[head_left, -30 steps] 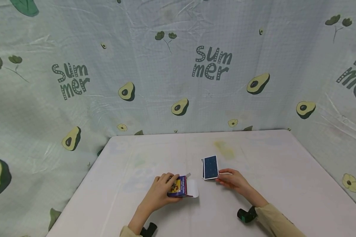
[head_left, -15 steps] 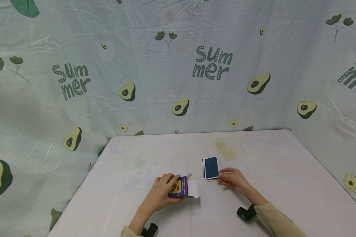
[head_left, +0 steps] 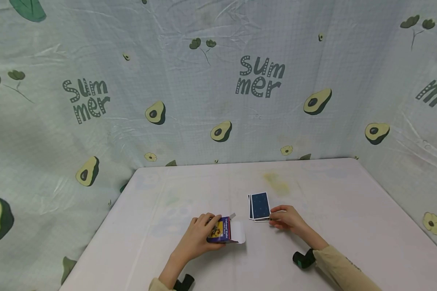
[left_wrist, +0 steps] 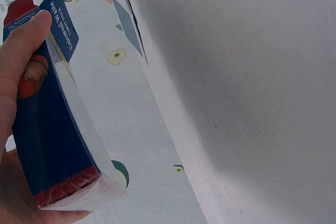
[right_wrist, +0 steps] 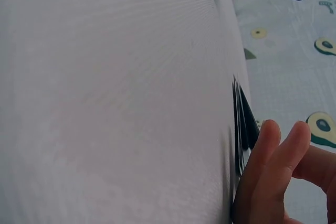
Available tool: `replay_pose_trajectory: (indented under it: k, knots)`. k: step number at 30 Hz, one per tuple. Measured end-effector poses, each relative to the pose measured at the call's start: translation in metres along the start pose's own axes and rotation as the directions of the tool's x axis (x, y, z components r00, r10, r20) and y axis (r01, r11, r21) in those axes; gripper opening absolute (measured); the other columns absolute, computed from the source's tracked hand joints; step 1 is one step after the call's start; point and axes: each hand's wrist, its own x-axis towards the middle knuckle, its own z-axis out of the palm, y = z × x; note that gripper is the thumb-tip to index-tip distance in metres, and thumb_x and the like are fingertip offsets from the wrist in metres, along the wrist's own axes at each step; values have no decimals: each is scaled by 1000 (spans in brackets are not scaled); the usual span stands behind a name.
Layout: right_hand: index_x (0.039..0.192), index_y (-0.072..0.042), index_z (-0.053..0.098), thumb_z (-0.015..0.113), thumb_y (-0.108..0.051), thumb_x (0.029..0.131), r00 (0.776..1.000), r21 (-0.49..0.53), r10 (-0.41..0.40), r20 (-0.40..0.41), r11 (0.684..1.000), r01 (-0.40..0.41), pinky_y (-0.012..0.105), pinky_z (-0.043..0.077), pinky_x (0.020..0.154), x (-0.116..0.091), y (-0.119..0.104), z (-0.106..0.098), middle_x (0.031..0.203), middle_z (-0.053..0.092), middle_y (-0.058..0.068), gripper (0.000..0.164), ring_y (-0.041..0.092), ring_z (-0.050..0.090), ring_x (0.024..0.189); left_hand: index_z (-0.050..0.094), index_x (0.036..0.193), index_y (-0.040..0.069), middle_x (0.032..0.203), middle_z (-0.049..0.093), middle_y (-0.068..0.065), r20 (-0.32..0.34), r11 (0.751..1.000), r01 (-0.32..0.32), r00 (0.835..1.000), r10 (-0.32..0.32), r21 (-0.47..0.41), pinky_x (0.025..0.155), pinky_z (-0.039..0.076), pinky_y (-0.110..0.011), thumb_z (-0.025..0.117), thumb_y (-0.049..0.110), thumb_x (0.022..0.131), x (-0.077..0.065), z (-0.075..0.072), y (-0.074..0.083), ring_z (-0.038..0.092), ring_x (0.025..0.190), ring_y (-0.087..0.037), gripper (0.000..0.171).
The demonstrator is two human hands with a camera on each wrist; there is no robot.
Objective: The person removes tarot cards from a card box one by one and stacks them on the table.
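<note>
My left hand grips a small purple-and-yellow tarot deck box, whose white end flap hangs open on the right. In the left wrist view the box shows a dark blue side with a red edge, thumb near the flap printed "Universal Waite". Several dark-blue-backed tarot cards with white borders lie slightly fanned on the table, right of the box. My right hand pinches the top card at its near right corner. From the right wrist, that card tilts a little above the others.
A white cloth-covered table spreads around both hands. Behind it hangs a pale curtain printed with avocados and "summer". Black wrist-worn cameras sit low, close to the tabletop.
The top card has slid slightly right and nearer with my right hand, showing more edges of the cards beneath. My left hand and the box stay nearly still.
</note>
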Motion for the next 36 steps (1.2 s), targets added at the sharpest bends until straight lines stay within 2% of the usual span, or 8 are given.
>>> replay_pose_trajectory:
  k: [17,28,36]
  knots:
    - [108,7,51,61,-7,80,1000,-75,23,-20,997,-24,20,47,49,2,-1,-1,69,63,4,33,9,61,55,49,126,14,109,52,0,-6,1000,-4,1000,4,-11,80,37,-35,72,50,65,-1,1,0,48,98,-13,75]
    - [104,7,53,60,-6,80,999,-112,11,-31,994,-14,19,47,47,2,-3,-2,65,62,4,28,8,60,51,48,126,14,109,52,0,-13,1000,-9,1000,9,-2,79,37,-34,72,50,64,0,1,0,49,97,-13,75]
    - [104,7,53,59,-7,81,1000,-142,19,-23,990,-22,19,47,46,-2,-6,-3,67,61,5,27,8,59,49,48,126,14,109,52,0,1,1000,-4,1000,4,-1,80,38,-34,71,51,65,0,0,0,49,98,-13,75]
